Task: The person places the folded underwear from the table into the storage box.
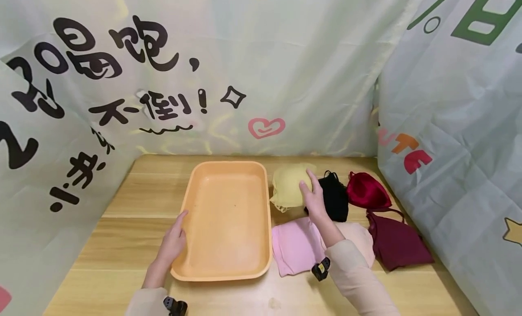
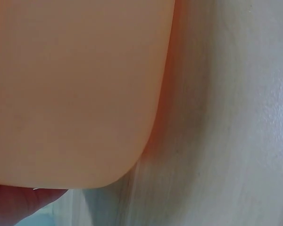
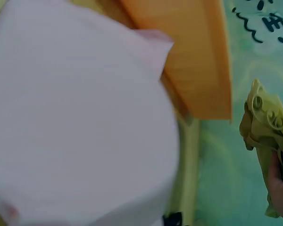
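Note:
My left hand [image 1: 172, 244] grips the left rim of an orange plastic tray [image 1: 228, 216], thumb at the edge. In the left wrist view, the outer wall of the tray [image 2: 75, 94] fills much of the picture, with part of the left hand [image 2: 23, 202] at lower left. Right of the tray, my right hand [image 1: 315, 201] holds a folded yellow bra [image 1: 288, 187] by its right side. The right wrist view has the yellow bra [image 3: 262, 127], its straps bunched, raised in the fingers. Nothing lies in the tray.
On the wooden table [image 1: 122, 243], a black strappy top [image 1: 336, 200], a red velvet bra [image 1: 369, 191], a maroon top [image 1: 399, 241], a folded pink garment [image 1: 297, 245] and a peach one [image 1: 359, 243] lie right of the tray. Printed curtains [image 1: 318, 80] hang behind and at both sides.

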A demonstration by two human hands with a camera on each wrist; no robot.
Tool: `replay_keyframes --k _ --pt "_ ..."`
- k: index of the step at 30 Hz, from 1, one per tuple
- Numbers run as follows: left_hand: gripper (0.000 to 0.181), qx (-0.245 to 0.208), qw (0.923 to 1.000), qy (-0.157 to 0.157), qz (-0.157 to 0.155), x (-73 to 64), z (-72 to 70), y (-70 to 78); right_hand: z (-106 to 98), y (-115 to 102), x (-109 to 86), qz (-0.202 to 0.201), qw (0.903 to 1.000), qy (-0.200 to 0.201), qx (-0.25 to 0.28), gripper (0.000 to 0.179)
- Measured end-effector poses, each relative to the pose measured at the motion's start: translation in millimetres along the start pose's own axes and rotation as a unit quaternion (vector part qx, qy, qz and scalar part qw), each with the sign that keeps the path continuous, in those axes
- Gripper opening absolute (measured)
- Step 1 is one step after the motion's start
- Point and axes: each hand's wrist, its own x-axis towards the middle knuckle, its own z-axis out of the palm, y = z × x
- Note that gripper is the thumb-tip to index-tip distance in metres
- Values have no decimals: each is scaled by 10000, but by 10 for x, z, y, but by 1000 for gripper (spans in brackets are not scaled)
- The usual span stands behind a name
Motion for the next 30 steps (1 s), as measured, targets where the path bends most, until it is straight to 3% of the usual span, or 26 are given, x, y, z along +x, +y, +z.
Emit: replay_keyframes --k 5,11,15,22,30 --pt "53 131 9997 -68 -205 13 -26 10 58 -152 -53 -316 9984 234 410 47" --pt "53 184 9994 -38 -295 28 -22 5 212 -272 -138 -386 9956 81 848 42" --pt "53 151 9995 30 -274 21 -13 1 342 -304 -194 -357 9947 -169 951 44" --pt "53 257 9990 122 -340 9 -10 -18 575 -276 -257 -235 9900 -994 976 49" --pt "54 304 9987 160 -382 25 12 -18 776 -214 -292 -191 9845 -1632 612 53"
